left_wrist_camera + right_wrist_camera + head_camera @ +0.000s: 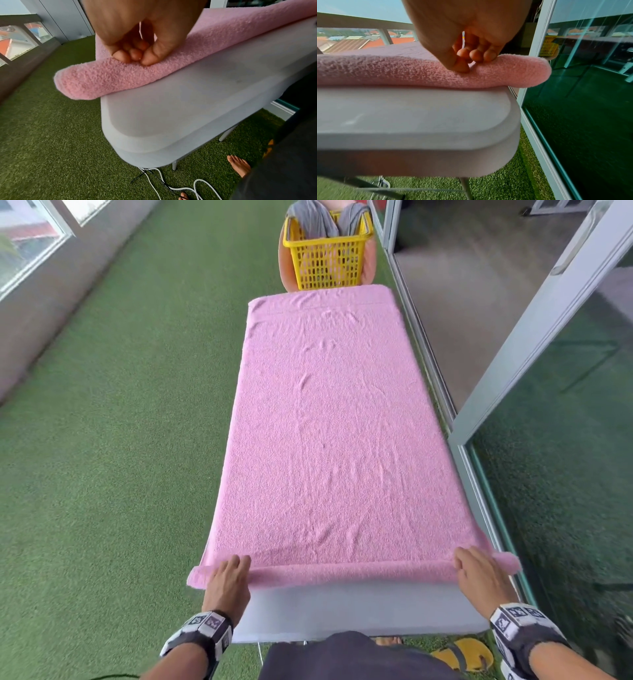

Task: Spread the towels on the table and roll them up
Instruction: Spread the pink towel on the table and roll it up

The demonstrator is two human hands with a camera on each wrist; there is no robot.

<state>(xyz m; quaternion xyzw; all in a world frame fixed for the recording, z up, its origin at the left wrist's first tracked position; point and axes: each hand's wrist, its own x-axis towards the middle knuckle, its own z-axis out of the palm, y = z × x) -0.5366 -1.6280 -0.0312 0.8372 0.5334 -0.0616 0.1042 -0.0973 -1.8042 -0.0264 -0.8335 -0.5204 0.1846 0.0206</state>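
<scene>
Towel (335,419) spread along table (359,607), near edge turned into a first roll – left hand (227,580) and right hand (479,577) pinch its ends; advance both evenly, keeping the roll tight

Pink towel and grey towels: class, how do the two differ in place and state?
The pink towel lies spread flat along the table; the grey towels sit bunched in the yellow basket. Both hands touch the pink towel's rolled near edge; nothing touches the grey towels.
</scene>
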